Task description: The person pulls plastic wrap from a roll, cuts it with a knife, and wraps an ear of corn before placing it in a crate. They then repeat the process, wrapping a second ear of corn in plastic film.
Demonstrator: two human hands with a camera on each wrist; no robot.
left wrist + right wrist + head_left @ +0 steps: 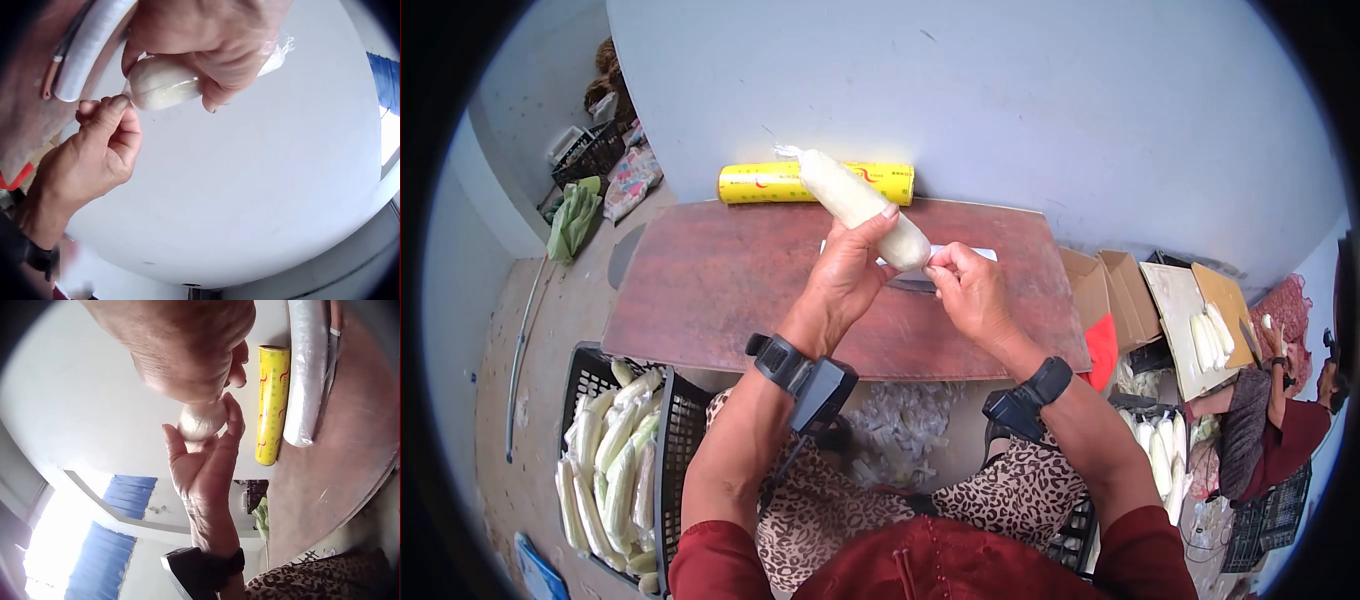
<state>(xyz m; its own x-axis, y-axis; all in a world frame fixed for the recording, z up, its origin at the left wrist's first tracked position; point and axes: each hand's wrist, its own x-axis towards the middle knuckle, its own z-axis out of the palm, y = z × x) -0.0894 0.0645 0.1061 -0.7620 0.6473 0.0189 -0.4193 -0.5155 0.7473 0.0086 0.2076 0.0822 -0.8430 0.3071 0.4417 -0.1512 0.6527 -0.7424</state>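
Observation:
My left hand (pixel 845 275) grips a long, whitish vegetable (pixel 850 195) wrapped in clear film, holding it slanted above the table. A twisted tuft of film sticks out at its upper end. At the lower, rounded end, my right hand (pixel 972 295) pinches the gathered film between thumb and fingers. In the left wrist view the film (pixel 167 94) shines tight around the vegetable, and the right fingertips are right at its tip. Behind the hands lies a white roll of film (pixel 94 50), mostly hidden in the head view.
A yellow printed roll (pixel 750 184) lies along the back of the reddish-brown table (pixel 700 290), against the wall. Black crates (pixel 665 450) of wrapped pale vegetables (pixel 615 450) stand at left and right. Cardboard boxes (pixel 1125 290) and another person (pixel 1280 440) are at the right.

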